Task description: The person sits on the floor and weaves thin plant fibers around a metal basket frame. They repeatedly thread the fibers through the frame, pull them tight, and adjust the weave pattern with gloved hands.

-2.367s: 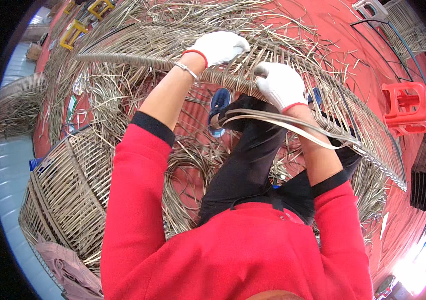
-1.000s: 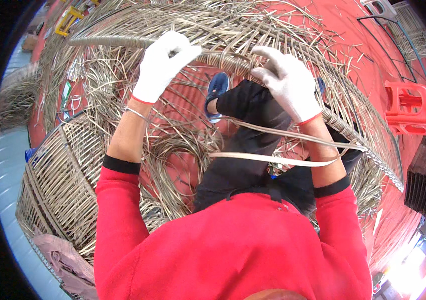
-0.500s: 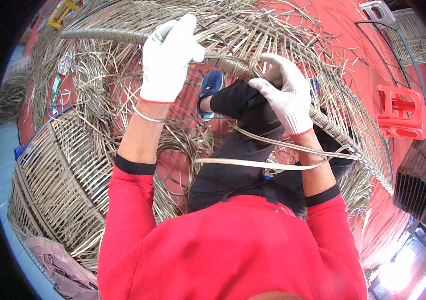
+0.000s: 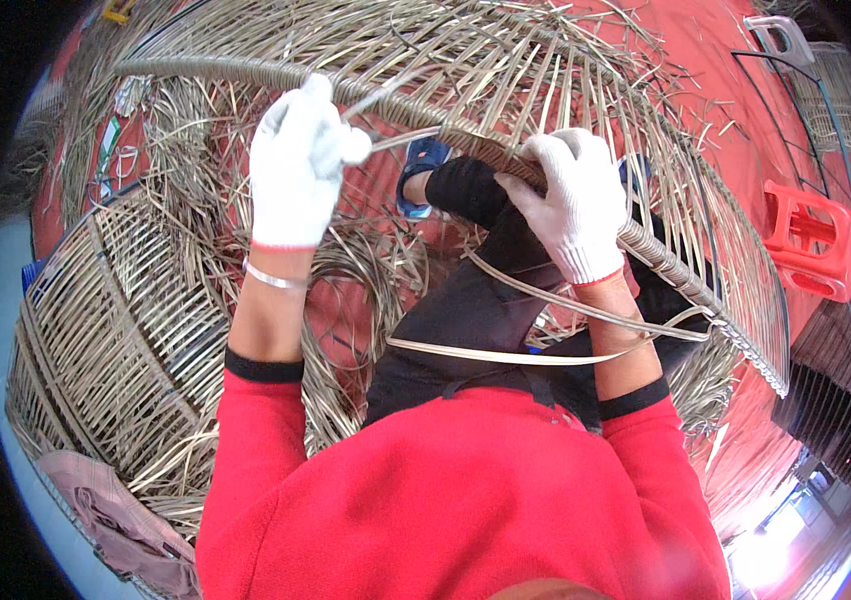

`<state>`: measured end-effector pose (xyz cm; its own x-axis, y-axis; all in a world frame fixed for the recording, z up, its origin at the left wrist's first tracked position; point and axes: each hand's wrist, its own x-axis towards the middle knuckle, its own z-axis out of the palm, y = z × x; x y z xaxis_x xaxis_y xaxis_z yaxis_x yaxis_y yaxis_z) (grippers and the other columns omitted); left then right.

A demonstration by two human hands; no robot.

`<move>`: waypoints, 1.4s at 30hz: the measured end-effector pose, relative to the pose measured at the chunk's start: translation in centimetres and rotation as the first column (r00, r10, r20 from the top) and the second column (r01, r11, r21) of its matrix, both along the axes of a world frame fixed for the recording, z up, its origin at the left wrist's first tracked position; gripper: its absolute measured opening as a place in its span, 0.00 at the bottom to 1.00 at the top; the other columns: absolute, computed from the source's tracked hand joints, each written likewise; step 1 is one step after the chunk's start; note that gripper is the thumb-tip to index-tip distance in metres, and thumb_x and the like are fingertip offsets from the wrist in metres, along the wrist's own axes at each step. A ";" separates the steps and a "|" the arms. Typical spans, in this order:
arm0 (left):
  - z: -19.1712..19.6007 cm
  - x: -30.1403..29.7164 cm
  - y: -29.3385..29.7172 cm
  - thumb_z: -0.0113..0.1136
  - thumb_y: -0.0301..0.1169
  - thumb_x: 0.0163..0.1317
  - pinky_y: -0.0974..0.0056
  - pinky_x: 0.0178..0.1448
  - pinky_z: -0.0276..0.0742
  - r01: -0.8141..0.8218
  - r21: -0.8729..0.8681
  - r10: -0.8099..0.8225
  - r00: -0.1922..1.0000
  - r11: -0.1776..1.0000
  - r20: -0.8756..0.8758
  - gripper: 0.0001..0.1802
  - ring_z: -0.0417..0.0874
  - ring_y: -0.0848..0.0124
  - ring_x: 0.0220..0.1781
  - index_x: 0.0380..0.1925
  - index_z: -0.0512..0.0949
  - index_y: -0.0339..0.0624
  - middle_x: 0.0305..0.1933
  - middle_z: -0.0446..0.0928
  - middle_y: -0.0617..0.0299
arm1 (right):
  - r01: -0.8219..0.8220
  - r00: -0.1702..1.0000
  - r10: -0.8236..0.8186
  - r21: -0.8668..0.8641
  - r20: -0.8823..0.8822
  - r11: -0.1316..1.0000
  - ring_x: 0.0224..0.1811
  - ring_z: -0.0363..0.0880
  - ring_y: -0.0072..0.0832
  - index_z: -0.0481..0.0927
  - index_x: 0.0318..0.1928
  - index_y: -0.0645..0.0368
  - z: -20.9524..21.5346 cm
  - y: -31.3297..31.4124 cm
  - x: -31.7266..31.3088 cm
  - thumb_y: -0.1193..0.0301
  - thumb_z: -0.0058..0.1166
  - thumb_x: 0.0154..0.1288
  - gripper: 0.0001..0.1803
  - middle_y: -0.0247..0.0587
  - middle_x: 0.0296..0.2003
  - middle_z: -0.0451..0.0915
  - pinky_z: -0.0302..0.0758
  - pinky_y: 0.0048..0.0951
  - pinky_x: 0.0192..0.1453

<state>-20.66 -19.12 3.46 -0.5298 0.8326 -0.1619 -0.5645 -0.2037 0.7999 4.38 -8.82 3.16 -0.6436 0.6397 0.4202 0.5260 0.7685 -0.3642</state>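
Rim of the woven frame ran across by the knees, probably for support from the legs. The right hand was curled round it, thumb and fingers on opposite sides, seemingly as a steadying clamp. The left hand pinched a strip reaching the rim (exact fingertip contact was unclear), apparently for tension.

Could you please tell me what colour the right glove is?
The right glove is white with red edging, clearest in the head view.

Red stool, crumpled pinkish cloth.
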 end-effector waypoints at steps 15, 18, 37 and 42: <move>-4.9 -1.5 1.6 0.62 0.32 0.75 0.67 0.24 0.62 -0.126 -0.065 0.118 0.986 0.990 -0.119 0.19 0.56 0.81 0.15 0.22 0.71 0.53 0.18 0.60 0.76 | -0.079 0.997 0.077 0.132 0.016 0.988 0.45 0.80 0.43 0.82 0.40 0.50 -0.8 -0.1 0.1 0.64 0.74 0.52 0.16 0.38 0.41 0.81 0.79 0.42 0.47; -4.2 -2.1 1.8 0.63 0.33 0.75 0.67 0.24 0.64 -0.155 0.072 0.167 0.961 0.985 -0.222 0.23 0.56 0.81 0.14 0.17 0.69 0.54 0.15 0.60 0.76 | -0.056 0.997 0.065 0.210 -0.038 0.976 0.43 0.81 0.44 0.82 0.39 0.50 -0.6 -0.4 0.2 0.67 0.72 0.52 0.14 0.37 0.39 0.82 0.80 0.42 0.45; -3.2 -4.2 5.1 0.59 0.28 0.76 0.64 0.28 0.68 -0.070 0.161 0.082 0.995 0.984 -0.065 0.11 0.57 0.80 0.15 0.30 0.81 0.47 0.19 0.60 0.74 | 0.132 0.984 -0.088 0.301 -0.157 0.944 0.42 0.83 0.37 0.86 0.32 0.47 -1.8 -1.3 2.6 0.74 0.72 0.48 0.10 0.31 0.39 0.84 0.79 0.38 0.46; -2.9 -4.4 5.5 0.66 0.29 0.71 0.63 0.25 0.76 -0.121 0.120 0.136 0.983 0.985 -0.123 0.14 0.64 0.79 0.14 0.23 0.78 0.47 0.18 0.66 0.71 | 0.126 0.977 -0.079 0.239 -0.199 0.963 0.42 0.82 0.39 0.85 0.40 0.47 -1.0 -0.8 2.6 0.72 0.73 0.48 0.16 0.31 0.40 0.84 0.78 0.40 0.47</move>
